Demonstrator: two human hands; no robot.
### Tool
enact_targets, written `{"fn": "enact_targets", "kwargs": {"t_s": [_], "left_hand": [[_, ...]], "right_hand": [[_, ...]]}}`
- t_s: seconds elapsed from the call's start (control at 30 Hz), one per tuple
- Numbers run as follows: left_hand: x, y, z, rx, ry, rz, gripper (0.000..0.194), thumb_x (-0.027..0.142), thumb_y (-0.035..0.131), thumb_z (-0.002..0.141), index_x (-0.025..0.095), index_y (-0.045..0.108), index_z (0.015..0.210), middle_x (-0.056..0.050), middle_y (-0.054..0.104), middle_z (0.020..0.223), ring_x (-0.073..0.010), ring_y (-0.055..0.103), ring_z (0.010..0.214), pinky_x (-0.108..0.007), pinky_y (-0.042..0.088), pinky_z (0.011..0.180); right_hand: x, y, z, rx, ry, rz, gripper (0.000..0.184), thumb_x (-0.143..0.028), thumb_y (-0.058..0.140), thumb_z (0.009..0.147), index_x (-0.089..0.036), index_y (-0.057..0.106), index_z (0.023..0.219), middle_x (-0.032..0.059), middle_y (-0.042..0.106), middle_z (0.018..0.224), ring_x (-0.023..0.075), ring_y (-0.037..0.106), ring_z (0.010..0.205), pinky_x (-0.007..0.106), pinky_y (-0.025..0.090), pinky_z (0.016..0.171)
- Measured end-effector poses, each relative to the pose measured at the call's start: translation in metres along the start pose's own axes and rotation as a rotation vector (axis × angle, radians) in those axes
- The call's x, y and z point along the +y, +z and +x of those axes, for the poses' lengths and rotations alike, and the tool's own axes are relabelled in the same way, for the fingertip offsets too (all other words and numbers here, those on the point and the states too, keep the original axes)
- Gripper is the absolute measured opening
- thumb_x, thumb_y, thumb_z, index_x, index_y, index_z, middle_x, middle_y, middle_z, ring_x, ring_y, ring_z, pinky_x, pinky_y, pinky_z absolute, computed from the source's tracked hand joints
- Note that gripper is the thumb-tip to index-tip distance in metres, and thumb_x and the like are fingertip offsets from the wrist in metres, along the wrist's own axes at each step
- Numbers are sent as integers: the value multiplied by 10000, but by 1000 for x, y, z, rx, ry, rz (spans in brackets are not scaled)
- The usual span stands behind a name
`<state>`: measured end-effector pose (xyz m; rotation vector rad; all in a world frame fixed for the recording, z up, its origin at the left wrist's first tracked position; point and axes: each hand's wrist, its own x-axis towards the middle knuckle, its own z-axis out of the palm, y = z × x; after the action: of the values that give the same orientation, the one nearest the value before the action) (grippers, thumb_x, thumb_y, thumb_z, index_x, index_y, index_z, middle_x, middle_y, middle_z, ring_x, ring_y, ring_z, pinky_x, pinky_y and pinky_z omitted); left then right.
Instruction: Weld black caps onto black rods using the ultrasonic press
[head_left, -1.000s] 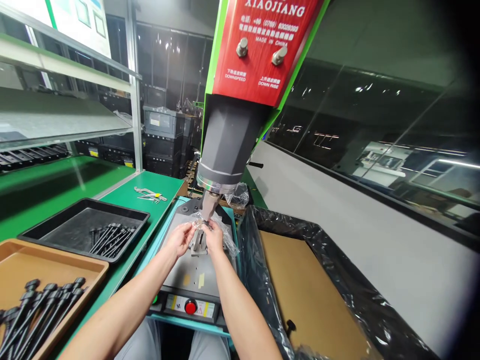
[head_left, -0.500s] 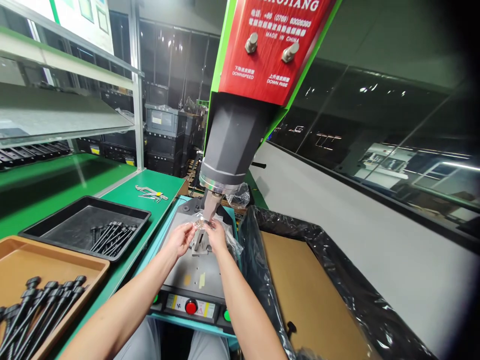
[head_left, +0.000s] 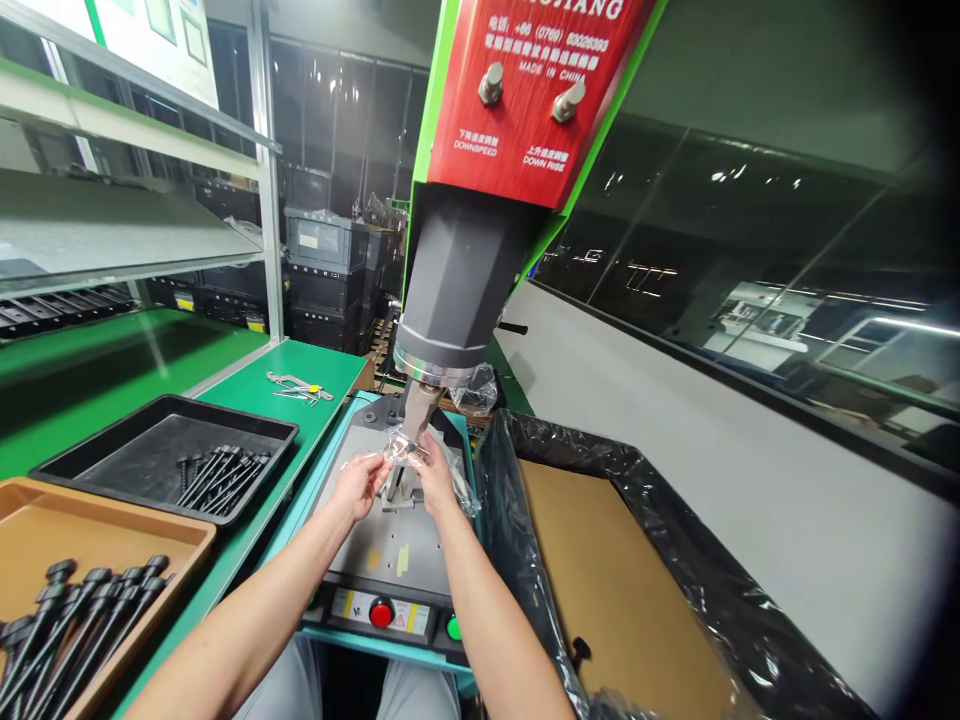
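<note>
My left hand (head_left: 362, 482) is closed, its thumb and fingers pinching the near left edge of a clear plastic bag (head_left: 397, 446). On the other side my right hand (head_left: 433, 474) also grips the bag, and loose film spreads behind and beside it. Whether a small part lies inside the plastic I cannot make out. Both hands are just under the metal horn (head_left: 420, 408) of the red and green press (head_left: 517, 110). Between and below them stands a small metal fixture (head_left: 399, 494) on the grey machine base (head_left: 360, 545).
To the left, a black tray (head_left: 120, 455) and a brown tray (head_left: 105, 510) hold black rod-like parts. Pliers (head_left: 296, 386) lie on the green bench. A red button (head_left: 381, 613) and a green button (head_left: 454, 628) sit at the front. On the right is a box lined with black plastic (head_left: 525, 560).
My hands stay under the horn. The clear plastic between them has shifted and bunched more visibly, and my right fingers have moved slightly. The camera view has swayed a little.
</note>
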<state>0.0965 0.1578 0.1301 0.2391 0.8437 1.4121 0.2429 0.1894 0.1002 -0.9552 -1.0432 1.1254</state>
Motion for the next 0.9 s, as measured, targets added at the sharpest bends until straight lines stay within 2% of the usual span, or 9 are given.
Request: {"fn": "enact_targets", "kwargs": {"t_s": [0.2, 0.33, 0.43, 0.57, 0.73, 0.9], "left_hand": [[-9, -5, -1, -11, 3, 47, 138, 12, 613, 801, 120, 580, 721, -76, 700, 722, -122, 691, 603, -156, 568, 541], [-19, -11, -3, -3, -7, 70, 145, 9, 608, 805, 123, 570, 724, -82, 701, 732, -118, 687, 592, -160, 571, 547], [-22, -15, -5, -3, -4, 77, 142, 4, 614, 801, 125, 564, 746, -87, 707, 759, -120, 690, 606, -165, 574, 560], [-22, -18, -9, -9, -3, 86, 141, 11, 628, 794, 129, 555, 774, -93, 711, 798, -143, 704, 645, -187, 579, 572], [-23, -20, -14, -30, -9, 95, 111, 82, 664, 799, 137, 569, 815, -91, 706, 843, -154, 711, 692, -194, 580, 584], [-24, -21, -15, -43, -26, 121, 138, 152, 709, 782, 137, 577, 822, -113, 693, 887, -152, 703, 693, -207, 582, 598]], "right_hand": [[15, -17, -15, 83, 83, -12, 814, -290, 755, 599, -266, 467, 1361, 100, 539, 1353, 282, 502, 1227, 423, 439, 968], [29, -29, -28, 119, 162, -42, 788, -285, 732, 606, -262, 484, 1354, 100, 567, 1326, 283, 511, 1228, 405, 454, 951], [37, -36, -36, 115, 178, -103, 767, -272, 733, 592, -240, 519, 1328, 116, 588, 1299, 300, 518, 1223, 431, 455, 950], [44, -43, -48, 71, 126, -255, 684, -270, 710, 602, -191, 579, 1269, 131, 570, 1318, 307, 521, 1217, 443, 419, 995], [47, -47, -61, 4, 5, -431, 552, -259, 651, 649, -175, 642, 1194, 139, 539, 1334, 301, 486, 1242, 423, 458, 951], [49, -47, -68, -71, -106, -627, 444, -228, 623, 697, -186, 686, 1135, 144, 551, 1314, 301, 475, 1248, 472, 391, 1026]]}}
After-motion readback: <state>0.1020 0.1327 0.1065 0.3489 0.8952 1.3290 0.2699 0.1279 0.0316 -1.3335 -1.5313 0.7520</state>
